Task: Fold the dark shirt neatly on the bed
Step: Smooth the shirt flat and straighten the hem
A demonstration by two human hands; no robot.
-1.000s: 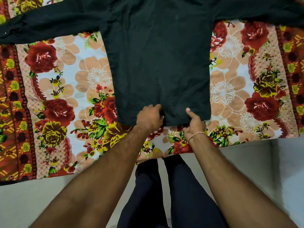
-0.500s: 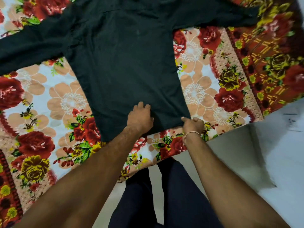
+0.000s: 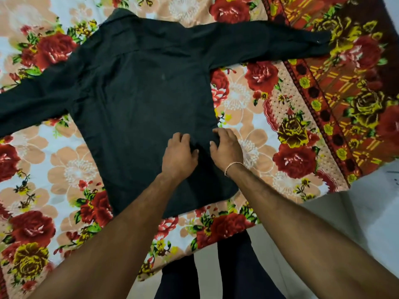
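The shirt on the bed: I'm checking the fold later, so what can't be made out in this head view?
- Dark shirt: the left sleeve's cuff is cut off by the frame's left edge.
- Cloth under the left hand and right hand: hidden by the hands, so whether they pinch or only press is unclear.
- Part of the hem: covered by the forearms.
- Shirt's underside and buttons: face down, unseen.
- Floral bedsheet under the shirt: hidden.
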